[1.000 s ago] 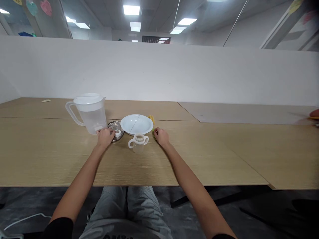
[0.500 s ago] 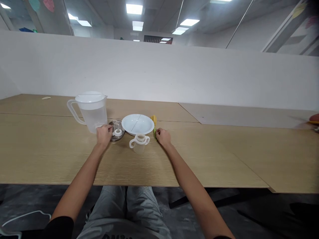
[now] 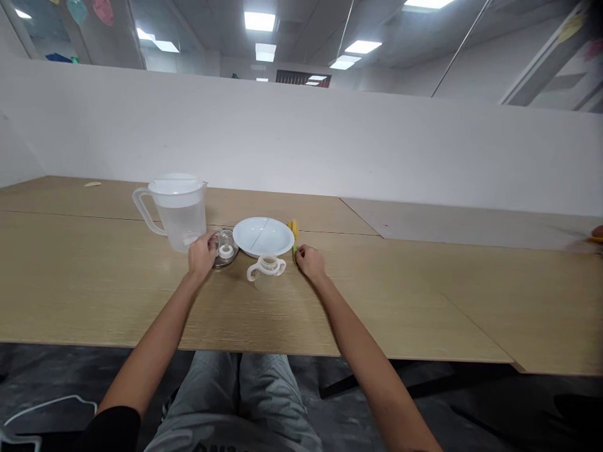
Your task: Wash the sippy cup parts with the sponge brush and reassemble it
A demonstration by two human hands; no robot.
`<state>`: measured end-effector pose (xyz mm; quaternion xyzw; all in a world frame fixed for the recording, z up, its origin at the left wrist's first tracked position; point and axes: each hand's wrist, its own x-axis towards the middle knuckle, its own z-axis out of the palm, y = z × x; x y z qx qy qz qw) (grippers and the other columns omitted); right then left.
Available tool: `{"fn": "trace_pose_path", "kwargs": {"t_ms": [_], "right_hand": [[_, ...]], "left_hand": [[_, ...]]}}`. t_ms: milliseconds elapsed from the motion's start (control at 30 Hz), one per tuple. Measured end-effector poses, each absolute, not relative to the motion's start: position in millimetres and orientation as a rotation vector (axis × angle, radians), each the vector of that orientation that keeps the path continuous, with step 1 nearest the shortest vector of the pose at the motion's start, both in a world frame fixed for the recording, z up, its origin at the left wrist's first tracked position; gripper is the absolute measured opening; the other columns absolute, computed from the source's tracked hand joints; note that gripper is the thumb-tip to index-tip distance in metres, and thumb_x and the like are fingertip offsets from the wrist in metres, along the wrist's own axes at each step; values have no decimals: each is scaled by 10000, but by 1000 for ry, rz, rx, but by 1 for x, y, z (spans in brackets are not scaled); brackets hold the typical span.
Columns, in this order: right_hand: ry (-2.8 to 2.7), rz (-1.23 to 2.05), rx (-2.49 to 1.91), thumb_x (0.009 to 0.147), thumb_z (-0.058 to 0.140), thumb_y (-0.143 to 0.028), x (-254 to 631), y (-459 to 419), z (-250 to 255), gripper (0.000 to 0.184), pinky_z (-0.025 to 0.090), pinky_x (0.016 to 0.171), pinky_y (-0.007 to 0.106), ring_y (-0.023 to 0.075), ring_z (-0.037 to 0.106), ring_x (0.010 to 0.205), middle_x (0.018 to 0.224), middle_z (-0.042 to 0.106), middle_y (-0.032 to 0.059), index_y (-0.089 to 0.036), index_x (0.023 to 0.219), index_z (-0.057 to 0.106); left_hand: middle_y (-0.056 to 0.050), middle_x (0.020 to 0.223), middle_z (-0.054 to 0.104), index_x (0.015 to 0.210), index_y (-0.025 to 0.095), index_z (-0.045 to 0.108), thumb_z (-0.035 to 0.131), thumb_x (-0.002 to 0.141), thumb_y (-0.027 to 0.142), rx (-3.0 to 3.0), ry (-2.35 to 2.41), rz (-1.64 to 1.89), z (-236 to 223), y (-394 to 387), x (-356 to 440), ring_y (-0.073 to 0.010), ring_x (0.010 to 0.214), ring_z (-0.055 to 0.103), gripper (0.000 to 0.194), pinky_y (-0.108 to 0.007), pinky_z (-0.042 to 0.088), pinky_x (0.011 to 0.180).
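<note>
The bare left forearm (image 3: 157,333) and bare right forearm (image 3: 365,358) stretch forward, angling inward. The ungloved left hand (image 3: 201,256) has curled fingers; the ungloved right hand (image 3: 311,262) bends its fingers inward.

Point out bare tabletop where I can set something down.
Free: the tabletop right of the right hand, and the strip between the two-handled cup and the front edge. Crowded: around the white bowl, metal tray, jug and left hand.
</note>
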<state>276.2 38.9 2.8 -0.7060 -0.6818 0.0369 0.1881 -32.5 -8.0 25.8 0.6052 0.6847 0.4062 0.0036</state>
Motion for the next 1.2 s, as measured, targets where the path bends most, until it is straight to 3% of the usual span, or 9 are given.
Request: {"fn": "trace_pose_path", "kwargs": {"t_ms": [300, 500, 633, 767, 900, 1033, 1200], "right_hand": [[-1938, 71, -1962, 908, 436, -279, 276, 42, -1, 261, 380, 658, 236, 197, 649, 917, 1013, 713, 94, -188, 987, 668], [-1929, 80, -1961, 905, 441, -278, 278, 43, -3, 252, 373, 649, 229, 185, 648, 886, 991, 718, 82, -192, 970, 670], [-1934, 73, -1950, 908, 442, -278, 277, 42, -2, 260, 381, 663, 224, 181, 645, 887, 985, 717, 88, -190, 980, 676], [-1917, 101, -1942, 900, 449, -272, 277, 43, -3, 263, 380, 659, 228, 185, 645, 882, 987, 713, 101, -177, 976, 683], [-1732, 100, -1910, 901, 434, -263, 278, 44, 3, 267, 374, 653, 230, 177, 641, 848, 959, 716, 82, -179, 985, 673], [-1596, -23, -1767, 909, 401, -244, 269, 44, 31, 287, 392, 698, 231, 170, 630, 865, 982, 712, 71, -176, 1043, 646], [-1803, -14, -1665, 907, 412, -252, 231, 57, 73, 288, 428, 763, 241, 170, 640, 901, 987, 716, 52, -209, 1078, 639]], "left_hand": [[-24, 807, 756, 1081, 200, 676, 642, 750, 251, 1706, 2113, 1404, 30, -10, -36, -194, 879, 693, 336, -281, 481, 822], [-30, 763, 744, 967, 178, 714, 659, 729, 270, 1741, 2121, 1352, 31, -11, -37, -196, 797, 684, 262, -281, 476, 793], [-39, 701, 696, 917, 179, 718, 596, 801, 376, 1892, 2231, 1403, 30, -11, -36, -202, 735, 646, 259, -308, 462, 792], [-87, 881, 712, 1106, 162, 665, 406, 914, 433, 2134, 2203, 1297, 26, -5, -36, -234, 889, 627, 421, -340, 436, 864], [-149, 1033, 698, 1038, 153, 685, 251, 961, 403, 2185, 2287, 824, 16, 6, -36, -286, 1036, 581, 507, -405, 407, 902], [-178, 1055, 690, 953, 158, 709, 251, 958, 433, 2196, 2270, 708, 6, 11, -34, -351, 1143, 508, 534, -504, 362, 914], [-152, 1102, 685, 949, 191, 714, 281, 955, 445, 2241, 2231, 694, 3, 10, -34, -352, 1176, 478, 503, -533, 318, 940]]}}
